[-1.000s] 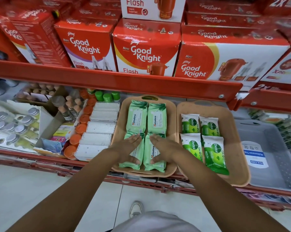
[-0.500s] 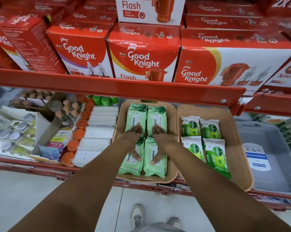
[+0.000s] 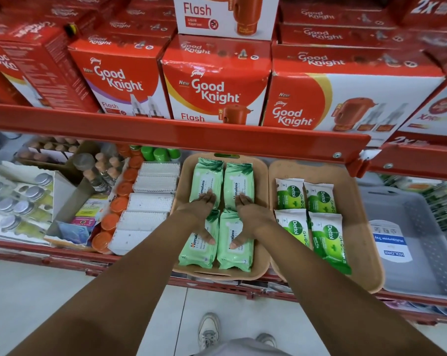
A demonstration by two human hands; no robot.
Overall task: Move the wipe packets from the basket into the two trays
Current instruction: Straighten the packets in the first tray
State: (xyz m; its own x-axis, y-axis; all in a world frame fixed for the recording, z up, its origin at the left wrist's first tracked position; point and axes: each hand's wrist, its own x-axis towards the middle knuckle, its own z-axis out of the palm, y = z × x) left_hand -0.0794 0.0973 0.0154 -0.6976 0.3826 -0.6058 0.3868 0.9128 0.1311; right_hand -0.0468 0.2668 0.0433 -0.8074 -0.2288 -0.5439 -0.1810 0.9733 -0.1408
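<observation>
Two tan trays sit side by side on the lower shelf. The left tray (image 3: 263,181) holds several pale green Himalaya wipe packets (image 3: 208,176) in two rows. The right tray (image 3: 355,227) holds several green Dettol wipe packets (image 3: 326,235). My left hand (image 3: 200,214) and my right hand (image 3: 248,215) lie flat, fingers apart, on the Himalaya packets, across the seam between the back and front rows. Neither hand grips anything. A grey plastic basket (image 3: 427,242) stands to the right of the trays; I see only a label sheet in it.
A red shelf edge (image 3: 181,134) overhangs the trays, with red Good Knight boxes (image 3: 214,91) above it. Left of the trays lie white cotton-bud boxes (image 3: 150,201), orange-capped bottles (image 3: 117,204) and cartons of small tins (image 3: 14,199). My shoes show on the pale floor below.
Both hands slid from the front Himalaya packets toward the back row, staying flat on the packets. The camera view tilted slightly.
</observation>
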